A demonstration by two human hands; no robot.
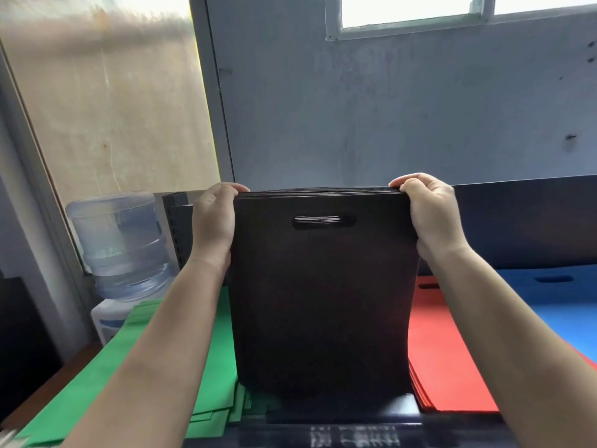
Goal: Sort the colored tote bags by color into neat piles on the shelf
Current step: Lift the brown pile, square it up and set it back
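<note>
Black bags, a thick stack, stand upright between green pile and red pile; left hand and right hand pinch top corners; likely soft, floppy, light; grip edges.

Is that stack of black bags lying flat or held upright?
Upright. The black bags stand on end, handle cutout on top, with the left hand and right hand gripping the upper corners.
</note>
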